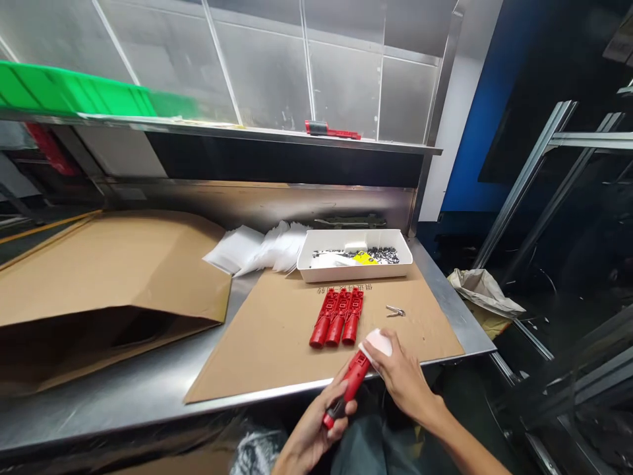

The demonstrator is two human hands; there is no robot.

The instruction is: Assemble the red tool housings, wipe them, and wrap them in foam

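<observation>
My left hand (321, 415) is closed around a red plastic housing (357, 375) with a black band near its lower end. It is held at a slant just off the table's front edge. My right hand (399, 373) pinches a white piece (380, 342), soft-looking like foam or cloth, against the housing's upper end. Three similar red housings (335, 320) lie side by side on the cardboard sheet just beyond my hands. To their right rests a small metal tool (395, 311), perhaps a clipper.
A white tray (356, 270) with small black parts and a yellow label stands behind the housings. White sheets or bags (257, 249) are piled beside it. A large cardboard box (113, 264) fills the left. On the shelf sit a green bin (74, 92) and another red part (332, 130).
</observation>
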